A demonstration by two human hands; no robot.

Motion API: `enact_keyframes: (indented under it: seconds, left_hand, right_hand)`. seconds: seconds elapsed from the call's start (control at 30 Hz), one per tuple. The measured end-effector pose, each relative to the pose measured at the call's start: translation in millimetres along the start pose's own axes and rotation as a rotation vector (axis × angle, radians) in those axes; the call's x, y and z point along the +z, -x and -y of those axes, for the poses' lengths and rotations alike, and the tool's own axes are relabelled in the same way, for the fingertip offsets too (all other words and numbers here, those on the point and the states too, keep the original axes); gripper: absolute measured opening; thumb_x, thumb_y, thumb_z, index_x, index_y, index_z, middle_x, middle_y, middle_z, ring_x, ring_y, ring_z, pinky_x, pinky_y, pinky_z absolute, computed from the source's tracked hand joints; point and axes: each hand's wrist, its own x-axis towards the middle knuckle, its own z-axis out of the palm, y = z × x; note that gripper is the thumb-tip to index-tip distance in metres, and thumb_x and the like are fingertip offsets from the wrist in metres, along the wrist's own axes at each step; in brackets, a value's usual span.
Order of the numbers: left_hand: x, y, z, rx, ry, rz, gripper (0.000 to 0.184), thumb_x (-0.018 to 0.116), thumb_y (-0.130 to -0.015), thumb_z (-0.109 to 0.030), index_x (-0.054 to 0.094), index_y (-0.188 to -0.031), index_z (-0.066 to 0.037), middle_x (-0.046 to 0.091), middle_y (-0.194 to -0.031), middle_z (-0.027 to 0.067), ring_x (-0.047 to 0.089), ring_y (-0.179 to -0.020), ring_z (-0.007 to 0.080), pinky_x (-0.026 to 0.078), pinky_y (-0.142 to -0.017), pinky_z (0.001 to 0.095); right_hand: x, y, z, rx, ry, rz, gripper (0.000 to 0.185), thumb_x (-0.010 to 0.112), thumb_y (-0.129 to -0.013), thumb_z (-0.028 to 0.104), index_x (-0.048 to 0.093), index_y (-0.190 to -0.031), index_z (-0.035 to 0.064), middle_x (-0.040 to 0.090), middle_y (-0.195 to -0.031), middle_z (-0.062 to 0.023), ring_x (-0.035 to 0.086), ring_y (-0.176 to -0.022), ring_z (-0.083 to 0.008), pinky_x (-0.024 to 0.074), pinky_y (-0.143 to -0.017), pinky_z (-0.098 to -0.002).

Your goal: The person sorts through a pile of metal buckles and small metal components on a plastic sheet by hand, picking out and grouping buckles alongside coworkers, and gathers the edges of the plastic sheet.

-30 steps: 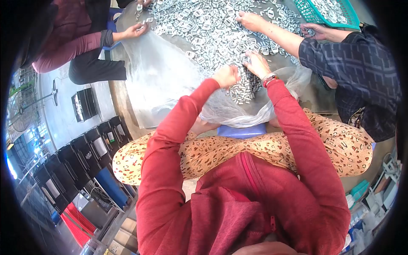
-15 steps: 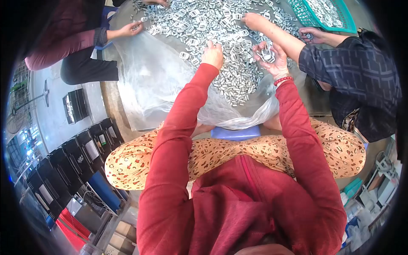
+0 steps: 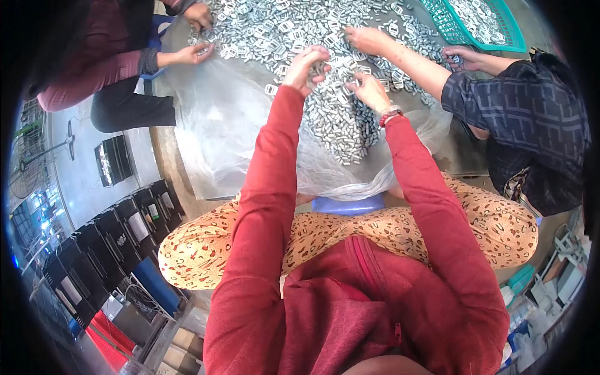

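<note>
A wide pile of small silver metal pieces [image 3: 340,134] lies in front of me, short cylinders mixed with flat frame-shaped buckles [image 3: 286,26]. My left hand [image 3: 306,70] is raised over the left of the pile, palm turned inward and fingers curled around grey metal buckles; how many I cannot make out. To its right, my right hand [image 3: 372,92] reaches down to the pile, thumb and fingers closing on a buckle at the surface. A red beaded bracelet [image 3: 390,116] circles my right wrist.
Translucent plastic sheeting [image 3: 215,119] spreads along the near side of the pile. A green basket [image 3: 515,39] of buckles stands at the far right. One co-worker's hand [image 3: 369,41] reaches into the pile from the right; another's hand [image 3: 195,54] is at its left edge.
My left hand has lifted from the pile and turned its palm inward. My right hand, earlier palm-up with buckles, has moved left and turned down to the pile.
</note>
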Motion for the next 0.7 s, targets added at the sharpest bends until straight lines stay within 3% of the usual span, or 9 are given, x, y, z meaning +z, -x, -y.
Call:
enact_keyframes:
  seconds: [0.03, 0.1, 0.13, 0.27, 0.3, 0.43, 0.47, 0.53, 0.7]
  left_hand:
    - [6, -10, 6, -0.071, -0.304, -0.147, 0.021, 0.063, -0.073, -0.021, 0.058, -0.091, -0.011, 0.055, -0.078, -0.0011, 0.051, -0.066, 0.0106, 0.037, -0.044, 0.0208]
    - [-5, -38, 36, -0.019, -1.18, -0.272, 0.031, 0.066, -0.069, -0.033, 0.063, -0.088, -0.008, 0.062, -0.082, 0.0069, 0.06, -0.073, 0.021, 0.047, -0.062, 0.0361]
    - [-2, -42, 47, 0.063, -1.588, -0.302, 0.036, 0.066, -0.067, -0.036, 0.064, -0.087, -0.007, 0.064, -0.086, 0.0118, 0.062, -0.077, 0.0261, 0.048, -0.07, 0.0399]
    - [-5, -46, 59, 0.056, -1.691, -0.325, 0.036, 0.064, -0.067, -0.037, 0.065, -0.086, -0.006, 0.062, -0.092, 0.0188, 0.061, -0.085, 0.0318, 0.047, -0.078, 0.0413]
    - [-10, -46, 54, 0.061, -1.663, -0.276, 0.027, 0.059, -0.074, -0.029, 0.063, -0.086, -0.005, 0.064, -0.085, 0.0146, 0.062, -0.079, 0.0287, 0.05, -0.063, 0.038]
    - [-25, -7, 7, -0.083, 0.067, 0.08, 0.006, 0.051, -0.08, -0.011, 0.054, -0.078, -0.006, 0.059, -0.083, 0.0093, 0.06, -0.071, 0.0235, 0.037, -0.037, 0.0222]
    - [-26, 2, 13, -0.014, 0.303, 0.045, 0.008, 0.054, -0.077, -0.014, 0.052, -0.079, -0.006, 0.057, -0.096, 0.0129, 0.059, -0.081, 0.0295, 0.045, -0.042, 0.0249]
    - [-19, 12, 15, 0.038, 0.493, 0.131, 0.013, 0.056, -0.074, -0.014, 0.052, -0.085, -0.007, 0.054, -0.104, 0.0138, 0.057, -0.091, 0.0341, 0.052, -0.048, 0.0289]
    - [-9, 4, 29, 0.013, 0.623, 0.079, 0.019, 0.055, -0.073, -0.009, 0.053, -0.092, -0.01, 0.055, -0.102, 0.0126, 0.057, -0.089, 0.0334, 0.056, -0.054, 0.0341]
  right_hand:
    - [-8, 7, -2, 0.145, -0.305, 0.105, 0.024, 0.063, -0.076, 0.026, 0.056, -0.09, 0.0081, 0.061, -0.08, -0.0099, 0.06, -0.074, -0.0225, 0.045, -0.055, -0.0341]
    - [-32, 24, 9, 0.353, -1.081, 0.159, 0.014, 0.064, -0.078, 0.023, 0.054, -0.078, 0.0124, 0.054, -0.067, 0.0013, 0.05, -0.056, -0.0061, 0.032, -0.038, -0.0204]
    - [-43, 26, 0, 0.328, -1.263, 0.231, 0.011, 0.063, -0.077, 0.017, 0.054, -0.083, 0.0133, 0.056, -0.075, -0.0015, 0.055, -0.062, -0.0107, 0.0374, -0.042, -0.0218]
    - [-74, 36, -10, 0.157, -1.346, 0.216, 0.021, 0.054, -0.077, 0.011, 0.052, -0.097, 0.012, 0.056, -0.089, -0.0041, 0.059, -0.077, -0.0152, 0.045, -0.052, -0.0224]
    - [-81, 37, -7, 0.16, -1.222, 0.234, 0.022, 0.053, -0.077, 0.011, 0.053, -0.099, 0.0115, 0.056, -0.089, -0.0037, 0.058, -0.076, -0.0146, 0.0454, -0.051, -0.0229]
    - [-67, 25, -18, 0.107, -0.475, 0.332, 0.033, 0.047, -0.077, 0.007, 0.056, -0.108, 0.0073, 0.055, -0.088, -0.0077, 0.054, -0.074, -0.0129, 0.0483, -0.054, -0.0284]
    - [-61, 24, -14, 0.138, -0.3, 0.33, 0.034, 0.048, -0.077, 0.007, 0.056, -0.11, 0.0071, 0.055, -0.089, -0.011, 0.056, -0.078, -0.0166, 0.0496, -0.06, -0.0311]
    - [-25, 20, -29, -0.096, -0.003, 0.07, 0.043, 0.054, -0.078, 0.01, 0.047, -0.12, 0.0101, 0.051, -0.105, -0.0228, 0.053, -0.098, -0.038, 0.0403, -0.088, -0.0416]
    - [13, 31, -23, -0.183, 0.044, -0.074, 0.033, 0.062, -0.069, 0.009, 0.046, -0.098, 0.0058, 0.049, -0.1, -0.0232, 0.052, -0.086, -0.0422, 0.0447, -0.074, -0.0444]
